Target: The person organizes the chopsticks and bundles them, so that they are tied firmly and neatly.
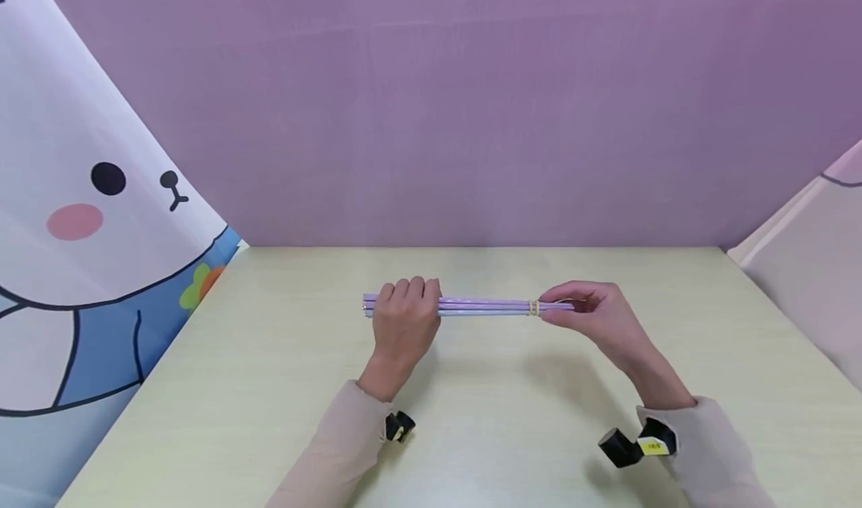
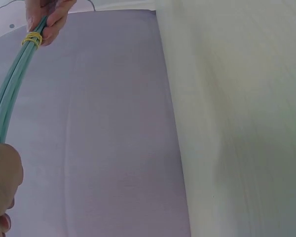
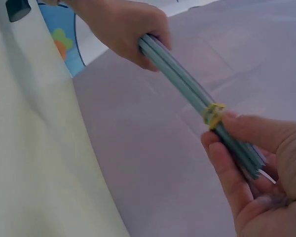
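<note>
A bundle of slender lilac and teal sticks (image 1: 483,307) is held level above the table, running from left to right. My left hand (image 1: 407,319) grips it near its left end, fingers curled over the top. At the other end my right hand (image 1: 599,319) pinches the bundle between thumb and fingers. A yellow rubber band (image 3: 214,115) is wound round the sticks, right beside the right thumb and fingertips. In the right wrist view, a thin pale strip (image 3: 268,176) shows by the stick ends inside the right hand; what it is I cannot tell.
The pale wooden table (image 1: 471,448) lies beneath both hands. A plain purple cloth (image 1: 471,111) stands behind its far edge. Printed cartoon cloth (image 1: 135,268) hangs along the left, and a pale cloth (image 1: 801,268) along the right. Each sleeve carries a small black camera (image 1: 621,448).
</note>
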Action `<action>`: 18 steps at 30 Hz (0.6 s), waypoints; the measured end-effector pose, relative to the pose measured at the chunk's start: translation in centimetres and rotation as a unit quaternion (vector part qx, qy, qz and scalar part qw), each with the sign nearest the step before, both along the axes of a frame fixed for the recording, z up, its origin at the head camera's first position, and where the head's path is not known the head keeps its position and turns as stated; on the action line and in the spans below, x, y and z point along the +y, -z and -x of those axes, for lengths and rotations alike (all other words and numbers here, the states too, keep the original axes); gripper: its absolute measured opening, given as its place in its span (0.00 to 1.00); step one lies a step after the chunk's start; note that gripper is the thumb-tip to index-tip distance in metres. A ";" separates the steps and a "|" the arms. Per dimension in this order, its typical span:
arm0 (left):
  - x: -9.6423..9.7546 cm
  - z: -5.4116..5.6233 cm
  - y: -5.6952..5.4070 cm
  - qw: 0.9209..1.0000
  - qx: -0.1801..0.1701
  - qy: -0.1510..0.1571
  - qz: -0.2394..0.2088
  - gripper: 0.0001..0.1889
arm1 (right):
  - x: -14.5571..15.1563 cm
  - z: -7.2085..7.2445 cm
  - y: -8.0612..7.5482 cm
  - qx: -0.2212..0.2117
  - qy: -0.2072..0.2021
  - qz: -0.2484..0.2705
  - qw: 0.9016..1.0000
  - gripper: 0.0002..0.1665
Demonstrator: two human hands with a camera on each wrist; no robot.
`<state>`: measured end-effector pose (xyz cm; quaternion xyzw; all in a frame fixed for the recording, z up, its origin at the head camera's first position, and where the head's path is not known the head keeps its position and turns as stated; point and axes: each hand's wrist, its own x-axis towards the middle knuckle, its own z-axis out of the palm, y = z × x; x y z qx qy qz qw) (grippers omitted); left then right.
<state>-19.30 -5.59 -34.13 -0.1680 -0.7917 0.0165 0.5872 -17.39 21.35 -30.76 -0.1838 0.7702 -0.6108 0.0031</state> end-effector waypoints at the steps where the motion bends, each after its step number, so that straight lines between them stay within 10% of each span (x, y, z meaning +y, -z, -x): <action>1: 0.1 -0.2 0.0 1.000 -0.001 0.000 0.000 0.16 | -0.1 -0.1 0.3 -0.001 0.002 0.007 1.000 0.10; 18: 0.5 -0.3 -0.3 0.997 0.044 0.029 0.049 0.18 | -0.5 -0.5 0.2 0.009 0.014 -0.042 0.999 0.13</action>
